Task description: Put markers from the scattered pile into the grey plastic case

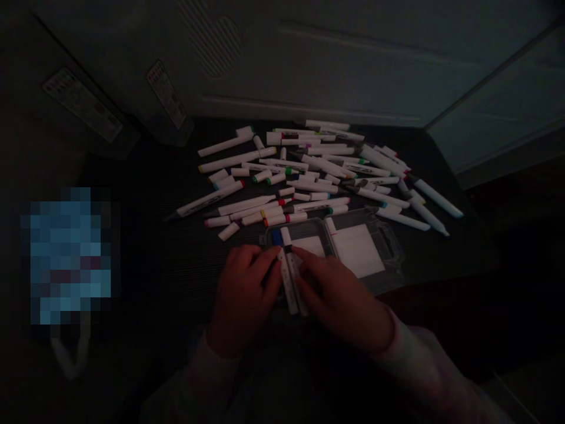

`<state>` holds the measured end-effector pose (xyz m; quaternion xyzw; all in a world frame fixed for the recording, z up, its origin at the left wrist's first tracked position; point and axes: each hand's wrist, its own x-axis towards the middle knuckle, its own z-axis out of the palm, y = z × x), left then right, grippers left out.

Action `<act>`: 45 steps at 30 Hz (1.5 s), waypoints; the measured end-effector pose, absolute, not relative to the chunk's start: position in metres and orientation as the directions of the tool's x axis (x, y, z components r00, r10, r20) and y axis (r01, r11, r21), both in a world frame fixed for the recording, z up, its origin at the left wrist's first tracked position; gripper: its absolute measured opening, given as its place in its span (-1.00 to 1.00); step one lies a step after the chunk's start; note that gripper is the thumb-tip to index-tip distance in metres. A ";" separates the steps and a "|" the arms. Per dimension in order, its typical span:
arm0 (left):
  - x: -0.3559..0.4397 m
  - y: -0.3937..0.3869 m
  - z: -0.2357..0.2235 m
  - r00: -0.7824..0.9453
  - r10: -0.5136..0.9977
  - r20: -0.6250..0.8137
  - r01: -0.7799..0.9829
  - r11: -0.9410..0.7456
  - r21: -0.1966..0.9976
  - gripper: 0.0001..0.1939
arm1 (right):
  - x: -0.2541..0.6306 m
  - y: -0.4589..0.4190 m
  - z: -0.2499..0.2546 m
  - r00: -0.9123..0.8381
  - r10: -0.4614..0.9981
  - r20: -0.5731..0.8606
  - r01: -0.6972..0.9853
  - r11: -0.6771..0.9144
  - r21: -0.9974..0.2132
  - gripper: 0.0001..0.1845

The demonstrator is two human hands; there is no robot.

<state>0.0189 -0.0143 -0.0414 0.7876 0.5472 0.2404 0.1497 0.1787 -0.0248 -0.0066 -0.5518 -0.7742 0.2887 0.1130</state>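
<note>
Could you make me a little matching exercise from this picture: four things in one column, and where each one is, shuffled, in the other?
Things
1. Left hand
2. Larger white card
3. Loose markers
4. Blue pixelated patch

Places
A. Scattered over the dark tabletop, beyond the hands
B. Near the left edge of the picture, away from both hands
C. Fingertips at the blue-capped marker
D. In the right-hand half of the open clear case

Right pairs: 1-C, 2-D, 3-A, 4-B
</note>
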 end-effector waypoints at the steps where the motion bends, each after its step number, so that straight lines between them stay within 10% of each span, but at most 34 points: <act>1: 0.019 -0.014 -0.041 0.285 0.935 0.211 0.792 -0.354 0.498 -0.74 | 0.181 -0.024 -0.005 -0.383 0.909 -0.166 0.778 0.221 -0.588 -0.53; 45: 0.019 -0.013 -0.040 0.373 0.910 0.181 0.806 -0.414 0.423 -0.71 | 0.186 -0.021 -0.005 -0.399 0.895 -0.198 0.754 0.197 -0.627 -0.50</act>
